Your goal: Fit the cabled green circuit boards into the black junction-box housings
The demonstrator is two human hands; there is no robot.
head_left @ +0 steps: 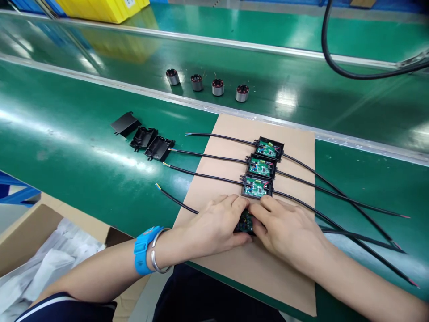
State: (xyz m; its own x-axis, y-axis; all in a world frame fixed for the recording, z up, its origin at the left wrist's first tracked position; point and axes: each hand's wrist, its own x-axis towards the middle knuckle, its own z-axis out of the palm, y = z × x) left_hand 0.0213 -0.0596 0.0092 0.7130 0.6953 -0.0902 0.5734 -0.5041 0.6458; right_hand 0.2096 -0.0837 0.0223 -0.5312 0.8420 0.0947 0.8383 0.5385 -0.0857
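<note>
Both of my hands close around a small black case with a green circuit board on the brown cardboard sheet. My left hand grips its left side, fingers bent; my right hand grips its right side. Much of the case is hidden by my fingers. Black cables run out on both sides of it. Just beyond my fingertips three open black cases with green boards, a near one, a middle one and a far one, lie in a row, each with cables left and right.
Three black housing parts lie on the green bench to the left. Several metal ring-shaped coils stand beyond the metal rail. A yellow bin is at the back left, an open carton at the lower left. A thick black cable hangs upper right.
</note>
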